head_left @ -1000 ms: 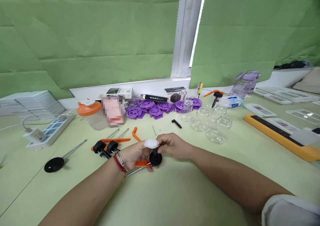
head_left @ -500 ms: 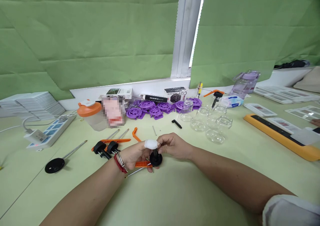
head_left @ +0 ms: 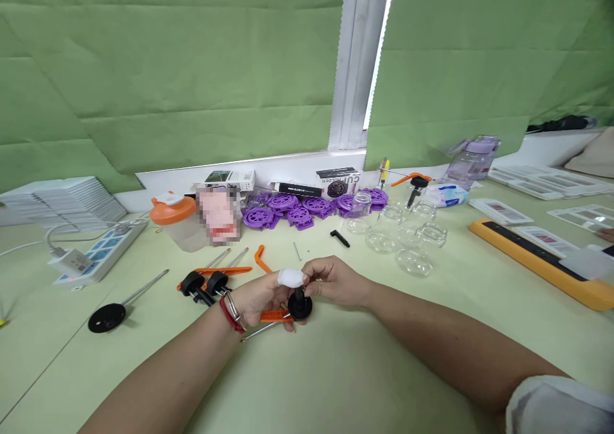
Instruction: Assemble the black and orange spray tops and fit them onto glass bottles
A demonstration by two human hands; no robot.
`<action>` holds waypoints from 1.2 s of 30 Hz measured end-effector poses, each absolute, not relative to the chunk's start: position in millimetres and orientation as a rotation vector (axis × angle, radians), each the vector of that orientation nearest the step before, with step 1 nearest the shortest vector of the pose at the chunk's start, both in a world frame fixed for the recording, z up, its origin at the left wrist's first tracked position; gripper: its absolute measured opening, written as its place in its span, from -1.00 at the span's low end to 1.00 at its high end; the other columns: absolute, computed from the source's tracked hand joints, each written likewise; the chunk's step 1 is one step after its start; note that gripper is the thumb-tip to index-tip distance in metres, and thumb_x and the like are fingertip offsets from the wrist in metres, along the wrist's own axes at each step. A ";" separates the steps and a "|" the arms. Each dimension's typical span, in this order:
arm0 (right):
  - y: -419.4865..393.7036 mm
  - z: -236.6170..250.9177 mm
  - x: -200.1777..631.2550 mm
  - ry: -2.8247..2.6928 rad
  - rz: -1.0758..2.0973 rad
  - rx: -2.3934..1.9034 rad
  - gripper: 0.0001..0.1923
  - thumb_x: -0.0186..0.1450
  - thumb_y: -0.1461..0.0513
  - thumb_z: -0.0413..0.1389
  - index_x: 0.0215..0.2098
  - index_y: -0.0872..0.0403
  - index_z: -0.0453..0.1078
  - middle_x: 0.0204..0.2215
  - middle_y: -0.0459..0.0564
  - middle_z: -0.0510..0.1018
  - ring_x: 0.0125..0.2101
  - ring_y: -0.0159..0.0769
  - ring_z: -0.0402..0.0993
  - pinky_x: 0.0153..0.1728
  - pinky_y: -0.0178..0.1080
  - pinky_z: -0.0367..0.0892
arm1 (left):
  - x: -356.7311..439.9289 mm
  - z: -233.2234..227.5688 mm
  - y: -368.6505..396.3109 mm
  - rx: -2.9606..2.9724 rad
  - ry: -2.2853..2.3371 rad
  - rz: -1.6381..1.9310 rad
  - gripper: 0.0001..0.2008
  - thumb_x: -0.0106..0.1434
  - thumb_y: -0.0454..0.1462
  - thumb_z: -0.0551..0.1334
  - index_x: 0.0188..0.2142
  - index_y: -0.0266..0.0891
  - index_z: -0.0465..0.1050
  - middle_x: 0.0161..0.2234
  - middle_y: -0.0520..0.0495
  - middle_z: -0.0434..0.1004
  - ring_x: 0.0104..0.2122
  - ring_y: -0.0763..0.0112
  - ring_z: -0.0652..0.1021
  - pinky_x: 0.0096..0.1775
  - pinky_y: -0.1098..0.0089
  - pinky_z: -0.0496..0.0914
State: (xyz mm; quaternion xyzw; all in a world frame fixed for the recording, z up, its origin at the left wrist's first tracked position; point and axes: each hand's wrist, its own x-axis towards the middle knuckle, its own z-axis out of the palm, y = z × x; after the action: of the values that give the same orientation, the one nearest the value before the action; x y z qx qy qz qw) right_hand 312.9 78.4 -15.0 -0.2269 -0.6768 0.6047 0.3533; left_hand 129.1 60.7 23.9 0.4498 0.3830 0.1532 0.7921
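Pointing upright: black disc-foot stem (head_left: 299,301).

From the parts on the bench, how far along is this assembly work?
Done, it seems: two black-and-orange units lie side by side left of the hands. In hand: the left hand and right hand together hold a black disc piece above an orange strip and a metal rod. Left: a bare disc-and-rod, a loose orange part, the purple wheels and glass jars appear untouched.
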 end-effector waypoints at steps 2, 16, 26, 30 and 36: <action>78.3 -15.0 313.0 -1.759 1.551 -0.592 -0.82 0.09 0.20 0.24 -0.42 0.16 0.39 -0.50 -0.12 0.45 -0.46 -0.44 0.35 -0.36 -0.32 0.28 | 129.0 24.4 60.4 0.967 0.822 0.329 -0.64 -0.04 -0.03 0.22 -0.39 -0.28 0.36 -0.46 -0.14 0.51 -0.43 0.20 0.53 -0.48 0.32 0.37; 76.1 -11.9 313.2 -1.861 1.411 -0.640 -0.77 0.05 0.16 0.27 -0.45 0.14 0.40 -0.50 -0.10 0.43 -0.47 -0.42 0.34 -0.38 -0.32 0.30 | 128.9 22.1 61.4 0.979 0.803 0.329 -0.63 -0.05 -0.02 0.22 -0.39 -0.30 0.38 -0.46 -0.13 0.48 -0.43 0.23 0.51 -0.48 0.33 0.37; 74.9 -12.0 314.0 -1.842 1.416 -0.667 -0.73 -0.01 0.16 0.31 -0.46 0.15 0.39 -0.52 -0.11 0.43 -0.49 -0.43 0.32 -0.40 -0.32 0.29 | 130.9 26.8 59.3 0.980 0.804 0.349 -0.62 -0.06 -0.02 0.24 -0.36 -0.28 0.40 -0.50 -0.05 0.43 -0.47 0.26 0.50 -0.50 0.35 0.37; 73.4 -8.6 315.2 -1.858 1.417 -0.683 -0.69 -0.05 0.15 0.33 -0.44 0.15 0.40 -0.53 -0.11 0.42 -0.49 -0.42 0.31 -0.40 -0.32 0.29 | 130.8 26.0 60.1 0.993 0.797 0.337 -0.62 -0.04 -0.02 0.22 -0.38 -0.30 0.41 -0.50 -0.07 0.43 -0.46 0.25 0.50 -0.50 0.33 0.37; 71.7 -6.8 315.6 -1.934 1.375 -0.669 -0.72 -0.01 0.15 0.31 -0.42 0.15 0.41 -0.50 -0.10 0.41 -0.49 -0.44 0.29 -0.41 -0.33 0.29 | 129.3 22.8 62.3 1.001 0.771 0.333 -0.63 -0.02 -0.02 0.21 -0.37 -0.29 0.41 -0.50 -0.09 0.44 -0.47 0.26 0.50 -0.50 0.33 0.38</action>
State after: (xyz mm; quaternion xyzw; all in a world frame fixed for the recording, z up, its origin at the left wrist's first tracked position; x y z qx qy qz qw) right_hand 315.6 71.7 -6.8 -0.2558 -0.7400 0.5262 0.3317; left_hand 129.3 62.3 22.8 0.4657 0.3584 0.1548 0.7942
